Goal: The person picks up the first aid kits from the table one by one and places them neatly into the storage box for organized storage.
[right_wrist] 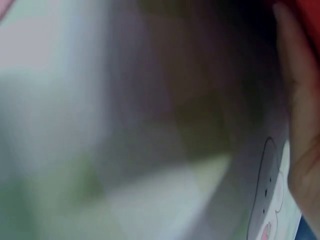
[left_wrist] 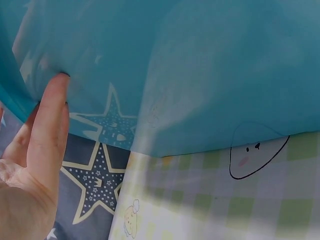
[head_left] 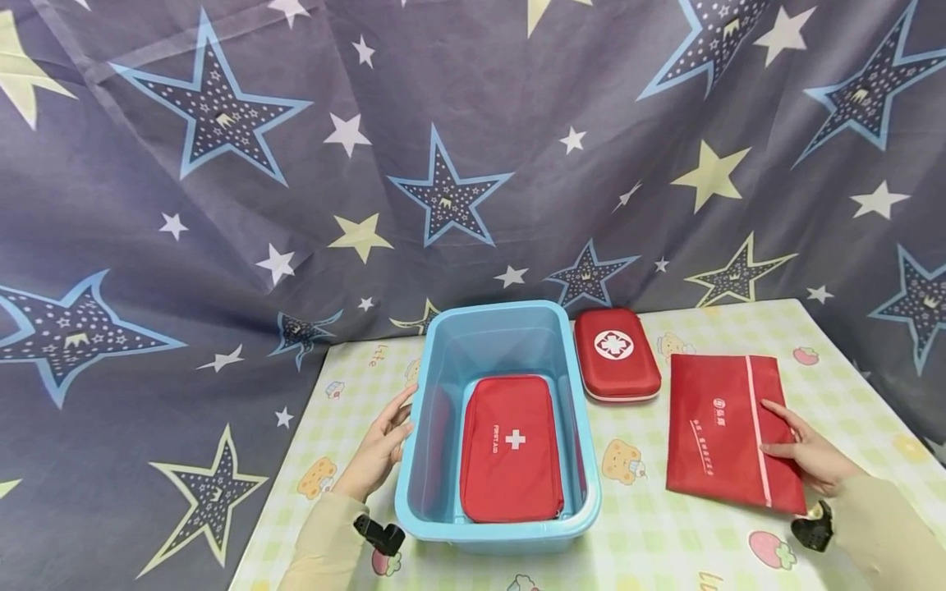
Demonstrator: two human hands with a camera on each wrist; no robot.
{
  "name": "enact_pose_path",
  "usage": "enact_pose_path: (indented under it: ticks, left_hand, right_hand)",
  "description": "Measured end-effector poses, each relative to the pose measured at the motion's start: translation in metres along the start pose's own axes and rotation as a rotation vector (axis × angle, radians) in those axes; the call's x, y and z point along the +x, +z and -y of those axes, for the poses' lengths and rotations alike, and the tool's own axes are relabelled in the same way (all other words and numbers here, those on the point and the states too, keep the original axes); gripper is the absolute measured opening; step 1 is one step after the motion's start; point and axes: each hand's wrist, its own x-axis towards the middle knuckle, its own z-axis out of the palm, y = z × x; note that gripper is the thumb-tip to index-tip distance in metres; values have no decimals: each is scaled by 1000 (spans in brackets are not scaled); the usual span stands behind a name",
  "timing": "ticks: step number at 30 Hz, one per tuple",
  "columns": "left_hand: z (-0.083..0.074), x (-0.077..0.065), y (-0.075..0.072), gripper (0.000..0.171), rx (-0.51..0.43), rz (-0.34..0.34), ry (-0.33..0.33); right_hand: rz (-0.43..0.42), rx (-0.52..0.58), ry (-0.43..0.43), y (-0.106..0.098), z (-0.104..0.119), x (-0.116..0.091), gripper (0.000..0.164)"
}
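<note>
A blue plastic bin (head_left: 498,531) stands on the table in the head view, with a red first aid pouch (head_left: 510,484) lying flat inside it. At the bin's left side, my left hand (head_left: 377,451) touches the outer wall; the left wrist view shows its fingers extended against the blue surface (left_wrist: 200,75). My right hand (head_left: 809,451) pinches the right edge of a flat red document pouch (head_left: 727,427) with a pale stripe. In the right wrist view, part of that hand (right_wrist: 300,100) is seen below the red fabric, which is mostly out of frame.
A red hard-shell first aid case (head_left: 617,357) with a white emblem lies between the bin and the back right of the table. A checkered tablecloth (head_left: 636,525) covers the table. Behind it hangs a dark star-patterned curtain (head_left: 517,82).
</note>
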Motion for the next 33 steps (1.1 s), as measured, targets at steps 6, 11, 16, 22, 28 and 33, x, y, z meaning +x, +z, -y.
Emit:
enact_pose_path:
  ticks: [6,11,16,22,28,33]
  left_hand:
    - [0,1,-1,59,-1,-1,-2]
    - [0,1,-1,60,-10,1,2]
    - [0,1,-1,60,-7,-8,-4]
    - [0,0,0,60,6,-21,-21]
    - [1,0,0,60,5,-3,1]
    - [1,0,-1,61,-4,14,24]
  right_hand:
    - [-42,30,-47,8,4,1,80]
    - [-54,46,-72,12,6,2,78]
    - [-35,82,-124,13,6,4,76]
    - [-26,118,-136,14,4,5,72]
    - [6,166,-185,17,6,4,70]
    - [44,228,-255,21,9,6,70]
